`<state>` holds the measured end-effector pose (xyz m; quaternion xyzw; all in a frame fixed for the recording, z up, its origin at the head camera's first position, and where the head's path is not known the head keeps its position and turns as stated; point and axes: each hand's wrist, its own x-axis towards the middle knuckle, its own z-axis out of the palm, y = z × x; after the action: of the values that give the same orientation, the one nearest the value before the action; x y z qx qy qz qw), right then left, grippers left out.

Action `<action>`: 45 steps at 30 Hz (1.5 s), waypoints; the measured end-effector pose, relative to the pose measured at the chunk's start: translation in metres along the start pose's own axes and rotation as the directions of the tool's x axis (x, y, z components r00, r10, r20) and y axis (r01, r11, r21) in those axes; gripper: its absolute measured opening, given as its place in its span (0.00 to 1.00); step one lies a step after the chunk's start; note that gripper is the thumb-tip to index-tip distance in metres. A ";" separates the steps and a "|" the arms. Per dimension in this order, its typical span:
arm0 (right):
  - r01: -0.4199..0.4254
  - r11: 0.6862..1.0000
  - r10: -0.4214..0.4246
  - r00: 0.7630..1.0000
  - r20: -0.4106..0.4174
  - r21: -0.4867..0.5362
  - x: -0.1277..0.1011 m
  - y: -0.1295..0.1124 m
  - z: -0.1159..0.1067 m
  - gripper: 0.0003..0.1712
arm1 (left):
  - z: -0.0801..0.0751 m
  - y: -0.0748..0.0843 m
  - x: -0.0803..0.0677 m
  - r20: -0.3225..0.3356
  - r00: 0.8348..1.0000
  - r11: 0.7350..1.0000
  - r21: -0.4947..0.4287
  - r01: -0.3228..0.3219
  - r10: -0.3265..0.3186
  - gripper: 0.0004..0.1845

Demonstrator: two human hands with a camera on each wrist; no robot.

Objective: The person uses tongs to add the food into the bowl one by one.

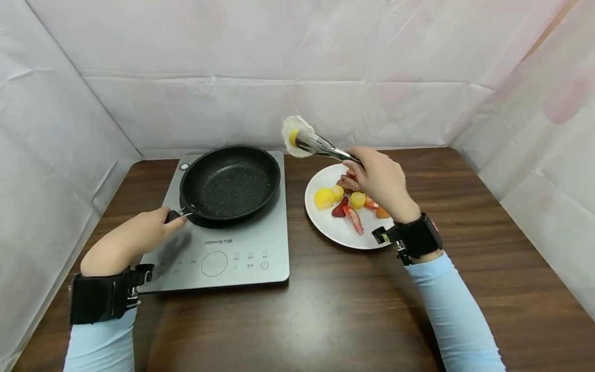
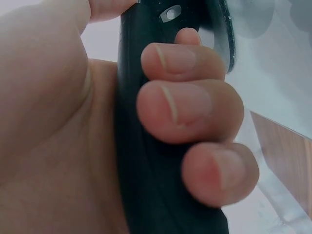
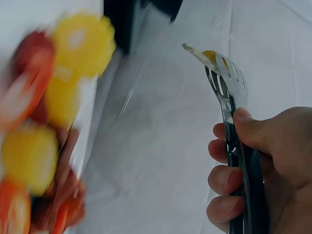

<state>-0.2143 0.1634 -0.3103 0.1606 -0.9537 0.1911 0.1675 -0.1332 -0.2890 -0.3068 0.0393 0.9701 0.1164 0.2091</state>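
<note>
My right hand (image 1: 378, 181) grips metal tongs (image 1: 325, 147) that pinch a fried egg (image 1: 296, 135), white with a yellow yolk, lifted between the plate and the pan. In the right wrist view the tongs (image 3: 233, 97) are squeezed on the egg's edge (image 3: 202, 53). My left hand (image 1: 132, 237) holds the black handle (image 2: 146, 161) of an empty black frying pan (image 1: 230, 181) that sits on a grey induction hob (image 1: 232, 248). A white plate (image 1: 325, 225) to the right carries yellow, red and orange food pieces (image 1: 346, 201).
The hob and plate stand on a dark wooden table (image 1: 353, 305). White sheeting (image 1: 297, 72) walls in the back and both sides. Bare wood lies in front of the hob and right of the plate.
</note>
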 end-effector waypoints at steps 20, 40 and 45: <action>0.120 0.986 -0.132 0.986 0.098 0.120 0.010 -0.111 0.057 0.17 | -0.001 -0.015 -0.011 -0.006 1.000 1.000 -0.014 -0.006 0.006 0.27; 0.152 0.987 -0.158 0.956 0.247 0.044 0.006 -0.126 0.064 0.21 | -0.003 -0.015 -0.004 -0.001 1.000 0.999 0.044 0.015 -0.015 0.40; 0.157 0.988 -0.154 0.962 0.226 0.006 0.005 -0.123 0.066 0.25 | -0.003 -0.016 -0.005 0.005 1.000 0.999 0.044 0.017 -0.017 0.41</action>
<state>-0.1907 0.0271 -0.3274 0.2545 -0.9522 0.1522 0.0738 -0.1307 -0.3054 -0.3060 0.0360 0.9722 0.0933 0.2115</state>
